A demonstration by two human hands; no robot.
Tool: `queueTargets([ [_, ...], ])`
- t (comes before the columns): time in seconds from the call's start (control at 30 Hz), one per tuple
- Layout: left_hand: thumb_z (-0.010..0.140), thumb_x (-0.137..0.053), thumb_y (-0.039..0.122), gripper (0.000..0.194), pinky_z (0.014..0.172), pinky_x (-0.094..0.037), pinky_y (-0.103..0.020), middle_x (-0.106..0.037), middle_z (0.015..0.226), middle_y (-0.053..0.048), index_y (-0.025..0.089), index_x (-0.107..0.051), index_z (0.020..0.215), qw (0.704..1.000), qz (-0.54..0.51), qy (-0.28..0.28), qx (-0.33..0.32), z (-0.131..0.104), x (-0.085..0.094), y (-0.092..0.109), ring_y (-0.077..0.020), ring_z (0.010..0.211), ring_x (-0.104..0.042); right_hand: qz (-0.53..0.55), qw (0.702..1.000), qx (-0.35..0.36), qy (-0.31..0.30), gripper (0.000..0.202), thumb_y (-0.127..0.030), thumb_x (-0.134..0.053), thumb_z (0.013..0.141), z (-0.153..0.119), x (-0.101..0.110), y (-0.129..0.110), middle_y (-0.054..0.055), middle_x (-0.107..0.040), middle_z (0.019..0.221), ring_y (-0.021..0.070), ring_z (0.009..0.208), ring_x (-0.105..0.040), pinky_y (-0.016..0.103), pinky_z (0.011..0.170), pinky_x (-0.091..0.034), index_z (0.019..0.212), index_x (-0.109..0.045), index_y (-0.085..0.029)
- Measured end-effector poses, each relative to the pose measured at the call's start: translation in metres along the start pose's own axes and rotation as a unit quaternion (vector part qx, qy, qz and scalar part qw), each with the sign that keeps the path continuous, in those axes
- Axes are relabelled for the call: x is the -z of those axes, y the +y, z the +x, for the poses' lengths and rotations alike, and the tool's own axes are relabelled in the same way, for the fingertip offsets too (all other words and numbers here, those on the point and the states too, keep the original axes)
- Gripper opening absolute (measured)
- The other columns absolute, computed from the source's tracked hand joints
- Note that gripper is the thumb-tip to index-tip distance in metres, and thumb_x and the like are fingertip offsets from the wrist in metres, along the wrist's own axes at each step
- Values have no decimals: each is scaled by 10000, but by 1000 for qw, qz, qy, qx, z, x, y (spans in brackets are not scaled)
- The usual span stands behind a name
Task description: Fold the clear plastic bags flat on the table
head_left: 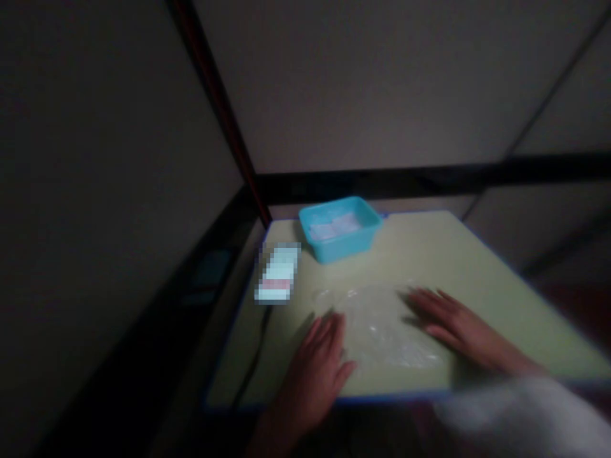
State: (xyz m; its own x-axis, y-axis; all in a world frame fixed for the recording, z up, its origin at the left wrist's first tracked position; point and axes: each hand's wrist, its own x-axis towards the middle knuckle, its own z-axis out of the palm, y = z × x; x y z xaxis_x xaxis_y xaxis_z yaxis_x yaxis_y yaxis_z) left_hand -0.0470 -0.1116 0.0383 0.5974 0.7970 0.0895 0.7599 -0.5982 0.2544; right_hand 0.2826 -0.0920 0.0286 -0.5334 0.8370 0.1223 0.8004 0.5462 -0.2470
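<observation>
In the head view, a clear plastic point(384, 334) is lying spread and wrinkled on a pale table point(420, 248), in its near middle part, catching small glints of light. Whether it is forming a bag or a single sheet, I cannot tell.

The left hand point(321, 369) is reaching over the near edge of the table, at the plastic's left side. Its fingers are stretching forward, lying close to one another, while the thumb is pointing off to the right, apart from them. The right hand point(456, 327) is coming in from the right, back upward, its fingers extending toward the plastic's right side and its thumb standing a little apart. Neither hand is pinching anything; whether the palms are pressing on the plastic, I cannot tell. A pale sleeve point(520, 413) is covering the right forearm.

Beyond the plastic, a blue tub point(344, 249) is standing upright near the far edge, holding whitish pieces point(337, 227) too blurred to name. Left of it, a phone-like slab point(279, 273) is glowing, its details breaking into squares. A dark cord point(258, 356) is running from its lower end toward the near edge.
</observation>
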Motion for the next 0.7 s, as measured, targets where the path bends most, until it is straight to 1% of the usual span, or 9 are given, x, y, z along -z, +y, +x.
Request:
queueTargets([
  [0.07,872,-550,294,668,1112,-294,-452,-415,1404,-164,116,-209,1418,1000,-2,7,6,2,-1,0,-247,1315,-371,4,1000,6,-5,529,-433,-469,918,-5,1,-1,52,-392,1448,266,1328,-339,543,1068,-287,1412,-335,-302],
  [0.13,869,-552,269,657,1116,-282,-452,-443,1381,-172,121,-213,1412,1000,0,14,9,8,0,-4,-238,1290,-412,4,1000,6,1,501,-431,-486,911,-9,1,-4,51,-428,1424,269,1312,-368,544,1055,-314,1385,-390,-303],
  [0.27,878,-531,259,606,1120,-252,-464,-480,1351,-168,141,-243,1398,1000,14,15,-4,29,7,-20,-227,1261,-452,-13,1000,19,0,467,-408,-503,906,-19,-2,-14,28,-429,1423,270,1310,-372,541,1045,-341,1360,-427,-326],
  [0.4,892,-509,272,554,1132,-212,-441,-477,1358,-162,126,-295,1382,999,37,4,-28,54,13,-36,-215,1290,-414,-14,999,44,-6,488,-394,-526,894,-31,-2,-35,-2,-407,1434,261,1312,-369,521,1049,-350,1366,-413,-341],
  [0.5,908,-480,297,508,1130,-219,-415,-453,1388,-129,148,-333,1372,997,46,6,-54,67,11,-44,-207,1326,-357,11,997,77,5,526,-406,-559,872,-32,0,-58,-8,-439,1410,249,1288,-408,474,1040,-385,1371,-410,-328],
  [0.6,907,-471,300,516,1123,-235,-415,-404,1427,-111,159,-325,1381,997,56,15,-59,68,6,-45,-211,1358,-291,27,993,113,29,604,-429,-584,850,-24,3,-79,25,-474,1381,242,1269,-434,413,1027,-416,1397,-382,-272],
  [0.7,895,-483,290,536,1125,-232,-445,-352,1456,-117,154,-317,1386,997,60,26,-41,52,3,-38,-228,1377,-238,37,988,150,14,616,-441,-574,855,-14,7,-89,41,-479,1375,239,1266,-439,404,1033,-409,1404,-371,-250],
])
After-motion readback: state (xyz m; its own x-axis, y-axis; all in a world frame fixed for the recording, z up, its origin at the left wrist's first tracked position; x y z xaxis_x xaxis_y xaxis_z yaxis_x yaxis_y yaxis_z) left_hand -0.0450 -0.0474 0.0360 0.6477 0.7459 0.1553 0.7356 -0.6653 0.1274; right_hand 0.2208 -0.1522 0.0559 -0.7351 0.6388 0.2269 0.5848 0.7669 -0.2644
